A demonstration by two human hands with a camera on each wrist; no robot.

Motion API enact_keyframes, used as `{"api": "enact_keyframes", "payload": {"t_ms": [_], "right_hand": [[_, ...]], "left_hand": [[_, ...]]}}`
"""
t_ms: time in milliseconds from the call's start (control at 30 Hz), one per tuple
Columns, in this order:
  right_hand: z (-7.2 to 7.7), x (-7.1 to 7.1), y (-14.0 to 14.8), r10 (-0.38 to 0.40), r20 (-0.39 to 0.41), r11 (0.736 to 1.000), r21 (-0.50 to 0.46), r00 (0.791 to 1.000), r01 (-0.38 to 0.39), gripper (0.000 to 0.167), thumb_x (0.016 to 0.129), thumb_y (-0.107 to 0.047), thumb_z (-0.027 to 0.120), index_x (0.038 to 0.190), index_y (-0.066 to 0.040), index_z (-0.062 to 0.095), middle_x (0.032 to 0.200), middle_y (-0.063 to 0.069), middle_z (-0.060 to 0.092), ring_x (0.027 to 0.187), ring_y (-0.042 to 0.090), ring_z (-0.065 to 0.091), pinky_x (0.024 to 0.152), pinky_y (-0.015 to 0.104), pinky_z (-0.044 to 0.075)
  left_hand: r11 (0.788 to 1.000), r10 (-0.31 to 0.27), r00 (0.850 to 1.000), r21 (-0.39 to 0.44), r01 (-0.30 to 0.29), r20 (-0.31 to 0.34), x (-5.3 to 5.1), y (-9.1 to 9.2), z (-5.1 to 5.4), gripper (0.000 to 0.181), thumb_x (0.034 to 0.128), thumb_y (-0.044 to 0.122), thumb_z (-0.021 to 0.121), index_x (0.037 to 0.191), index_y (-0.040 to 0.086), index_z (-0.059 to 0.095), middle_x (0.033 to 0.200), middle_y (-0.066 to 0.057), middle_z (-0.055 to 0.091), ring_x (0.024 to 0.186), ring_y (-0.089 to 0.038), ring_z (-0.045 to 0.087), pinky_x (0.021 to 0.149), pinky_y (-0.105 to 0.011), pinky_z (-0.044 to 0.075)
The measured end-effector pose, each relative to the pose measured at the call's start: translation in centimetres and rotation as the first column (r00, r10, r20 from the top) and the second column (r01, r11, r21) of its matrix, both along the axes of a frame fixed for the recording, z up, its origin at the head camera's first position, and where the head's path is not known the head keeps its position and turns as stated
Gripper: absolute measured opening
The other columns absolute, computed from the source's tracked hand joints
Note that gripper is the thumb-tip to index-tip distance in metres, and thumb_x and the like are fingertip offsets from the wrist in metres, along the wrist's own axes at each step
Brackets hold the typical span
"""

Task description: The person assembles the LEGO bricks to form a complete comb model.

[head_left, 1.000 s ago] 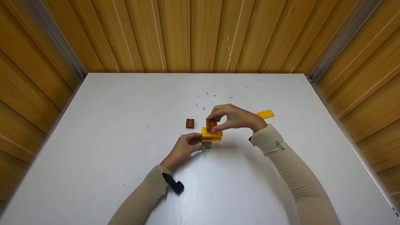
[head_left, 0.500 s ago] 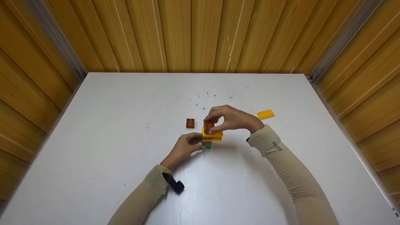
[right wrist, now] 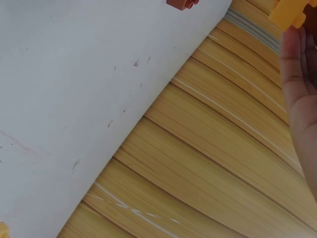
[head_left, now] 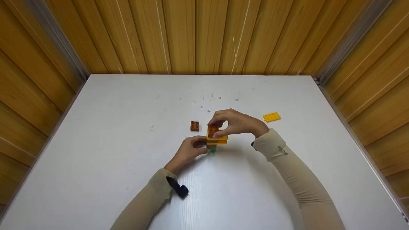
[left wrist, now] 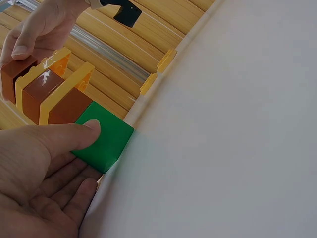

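Observation:
In the head view a small tower of toy building bricks stands on the table. My left hand [head_left: 188,150] grips its base; in the left wrist view the thumb presses the green brick [left wrist: 109,139] at the bottom. Above that come a brown brick [left wrist: 73,105], a yellow plate [left wrist: 64,92], another brown brick and an upper yellow plate [left wrist: 30,84]. My right hand [head_left: 236,123] pinches the top brown brick [head_left: 213,129] over the upper plate's left end. Whether its studs are fully engaged I cannot tell. The right wrist view catches only part of that hand.
A loose brown brick [head_left: 194,126] lies left of the tower's top, farther back. A loose yellow plate [head_left: 272,117] rests to the right, behind the right wrist. The white table [head_left: 96,127] is bordered by wood-look panels [head_left: 207,38] at the back and sides.
My right hand has shifted slightly left and down, bringing the top brown brick to the left end of the upper yellow plate. The left hand stays at the base.

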State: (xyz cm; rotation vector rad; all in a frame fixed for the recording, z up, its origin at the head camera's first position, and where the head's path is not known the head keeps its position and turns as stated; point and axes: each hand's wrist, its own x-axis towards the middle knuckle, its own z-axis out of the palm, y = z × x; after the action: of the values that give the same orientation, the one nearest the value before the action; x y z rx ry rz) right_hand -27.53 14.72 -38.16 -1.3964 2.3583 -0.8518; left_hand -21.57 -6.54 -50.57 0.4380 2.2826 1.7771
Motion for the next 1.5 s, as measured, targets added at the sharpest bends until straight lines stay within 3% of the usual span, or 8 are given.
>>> {"api": "enact_keyframes", "payload": {"t_ms": [267,767,833,967,1133,1300,1500], "right_hand": [[0.0,0.2,-0.1,-0.001,-0.001,1.000,0.009,1.000,0.001,0.037,0.083,-0.029,0.075,0.112,-0.007,0.067,0.103,0.003,0.065,0.090,0.014,0.062,0.083,0.029,0.054],[-0.1,0.4,-0.4,-0.051,0.059,0.998,0.037,0.997,0.049,0.032,0.082,-0.027,0.076,0.106,-0.007,0.067,0.103,0.005,0.064,0.091,0.016,0.062,0.085,0.039,0.054],[-0.2,0.4,-0.4,-0.060,0.063,0.998,0.039,0.996,0.058,0.032,0.083,-0.027,0.076,0.105,-0.007,0.066,0.104,0.006,0.064,0.091,0.017,0.062,0.086,0.040,0.054],[-0.5,0.3,-0.4,-0.067,0.079,0.998,0.022,0.995,0.066,0.032,0.082,-0.027,0.076,0.104,-0.006,0.066,0.104,0.007,0.063,0.092,0.017,0.062,0.086,0.039,0.054],[-0.7,0.3,-0.3,-0.064,0.093,0.998,0.002,0.994,0.065,0.031,0.082,-0.025,0.077,0.103,-0.006,0.065,0.103,0.007,0.063,0.089,0.016,0.061,0.084,0.036,0.054],[-0.7,0.5,-0.3,-0.071,0.084,0.997,0.010,0.994,0.070,0.030,0.082,-0.026,0.077,0.103,-0.007,0.065,0.102,0.006,0.063,0.088,0.015,0.059,0.081,0.028,0.052],[-0.7,0.6,-0.5,-0.085,0.085,0.996,0.011,0.993,0.084,0.031,0.082,-0.023,0.077,0.104,-0.006,0.065,0.103,0.007,0.063,0.089,0.016,0.061,0.084,0.040,0.055]], "left_hand": [[1.000,0.004,1.000,-0.026,-0.004,0.000,0.0,0.0,0.0,0.043,0.0830,0.004,0.072,0.125,0.004,0.062,0.123,-0.014,0.065,0.114,-0.026,0.062,0.098,-0.035,0.051],[0.999,0.011,1.000,-0.039,-0.011,-0.003,-0.1,-0.1,0.0,0.044,0.0826,0.004,0.072,0.125,0.004,0.062,0.121,-0.014,0.066,0.112,-0.026,0.063,0.097,-0.035,0.051],[0.999,0.010,1.000,-0.040,-0.010,0.006,0.4,0.0,1.0,0.043,0.0829,0.002,0.071,0.125,0.001,0.061,0.121,-0.016,0.066,0.112,-0.028,0.063,0.098,-0.038,0.050],[1.000,0.004,1.000,-0.023,-0.003,0.030,0.6,0.1,1.4,0.044,0.0829,0.000,0.070,0.125,-0.001,0.060,0.123,-0.018,0.064,0.115,-0.030,0.061,0.101,-0.041,0.048],[1.000,0.006,1.000,-0.002,-0.006,0.021,-0.1,0.2,0.0,0.045,0.0824,0.002,0.072,0.126,0.001,0.060,0.124,-0.016,0.064,0.116,-0.028,0.061,0.101,-0.039,0.048],[0.999,0.015,1.000,-0.031,-0.014,0.010,-0.1,0.1,-0.1,0.044,0.0820,0.007,0.074,0.124,0.004,0.062,0.122,-0.013,0.065,0.113,-0.025,0.062,0.099,-0.036,0.050],[0.998,0.021,1.000,-0.060,-0.020,0.014,0.0,0.0,0.1,0.044,0.0820,0.008,0.074,0.124,0.006,0.063,0.122,-0.010,0.066,0.113,-0.023,0.062,0.099,-0.035,0.050]]}}
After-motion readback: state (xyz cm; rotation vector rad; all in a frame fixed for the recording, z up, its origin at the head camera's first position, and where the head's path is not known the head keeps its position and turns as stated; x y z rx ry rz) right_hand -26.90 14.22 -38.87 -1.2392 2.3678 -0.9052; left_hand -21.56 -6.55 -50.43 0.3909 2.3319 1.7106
